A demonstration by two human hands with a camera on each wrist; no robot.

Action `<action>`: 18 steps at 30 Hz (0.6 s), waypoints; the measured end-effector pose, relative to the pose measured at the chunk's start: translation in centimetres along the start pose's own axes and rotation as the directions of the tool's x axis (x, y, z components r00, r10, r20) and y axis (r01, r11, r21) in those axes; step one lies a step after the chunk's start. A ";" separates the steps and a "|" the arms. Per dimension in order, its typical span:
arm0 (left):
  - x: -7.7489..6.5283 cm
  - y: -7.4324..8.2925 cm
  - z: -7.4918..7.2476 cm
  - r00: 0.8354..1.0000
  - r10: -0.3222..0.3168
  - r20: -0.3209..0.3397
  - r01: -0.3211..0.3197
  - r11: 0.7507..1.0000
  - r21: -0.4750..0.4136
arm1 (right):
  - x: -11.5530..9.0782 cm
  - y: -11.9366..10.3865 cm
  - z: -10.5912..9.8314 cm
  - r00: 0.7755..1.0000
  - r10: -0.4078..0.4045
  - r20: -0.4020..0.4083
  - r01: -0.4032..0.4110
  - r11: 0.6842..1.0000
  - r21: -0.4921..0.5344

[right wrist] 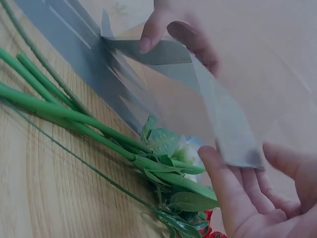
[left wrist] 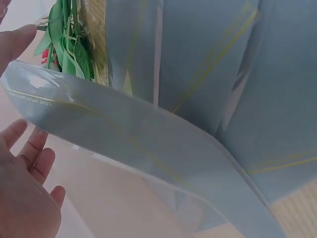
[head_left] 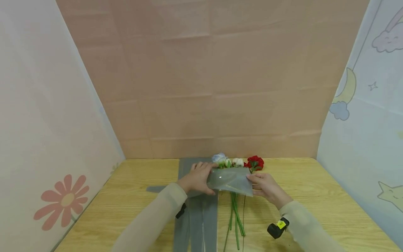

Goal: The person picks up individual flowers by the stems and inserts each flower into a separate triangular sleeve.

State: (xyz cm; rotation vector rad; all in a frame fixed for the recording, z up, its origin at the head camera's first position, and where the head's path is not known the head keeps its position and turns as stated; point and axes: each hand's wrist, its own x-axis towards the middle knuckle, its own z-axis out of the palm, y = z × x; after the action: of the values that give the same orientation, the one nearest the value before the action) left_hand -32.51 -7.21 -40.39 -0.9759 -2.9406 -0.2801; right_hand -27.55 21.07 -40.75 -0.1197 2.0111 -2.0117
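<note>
My left hand (head_left: 198, 176) holds the left part of a glossy grey sheet of wrapping paper (head_left: 233, 178), thumb on the near side. At the sheet's right end, my right hand (head_left: 267, 187) pinches the edge between thumb and fingers. The raised sheet is bent, with thin gold lines (left wrist: 136, 141) and small print in the left wrist view. Behind and below it lie long-stemmed flowers: a pale blue bloom (head_left: 219, 157), white ones (head_left: 238, 162) and a red one (head_left: 255, 163). Their green stems (head_left: 237, 217) point toward me; the sheet hides their upper parts.
More grey wrapping paper (head_left: 196, 224) lies flat on the wooden table (head_left: 135, 210), left of the stems. A grey strip (head_left: 155, 189) sticks out leftward. Black devices sit at the right wrist (head_left: 278, 228) and left wrist (head_left: 181, 211). Fabric walls (head_left: 207, 87) enclose the table.
</note>
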 end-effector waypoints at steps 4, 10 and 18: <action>-0.2 0.2 -0.1 1.000 0.001 0.025 -0.002 0.998 0.055 | -0.2 0.1 0.0 1.000 0.016 0.027 -0.016 1.000 -0.003; -0.3 0.3 0.0 0.999 0.009 0.050 -0.011 0.999 0.036 | -0.3 -0.1 0.2 0.998 0.044 -0.043 -0.047 0.996 -0.072; -0.1 0.0 0.4 0.997 0.019 0.071 -0.015 0.999 -0.044 | -0.2 -0.1 -0.1 0.996 0.062 -0.072 -0.070 0.990 -0.119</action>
State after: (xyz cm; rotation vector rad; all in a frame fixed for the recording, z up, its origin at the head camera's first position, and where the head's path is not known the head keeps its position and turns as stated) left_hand -32.48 -7.19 -40.80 -1.0373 -3.0011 -0.3155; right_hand -27.42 21.17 -40.65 -0.0103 2.1499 -1.8777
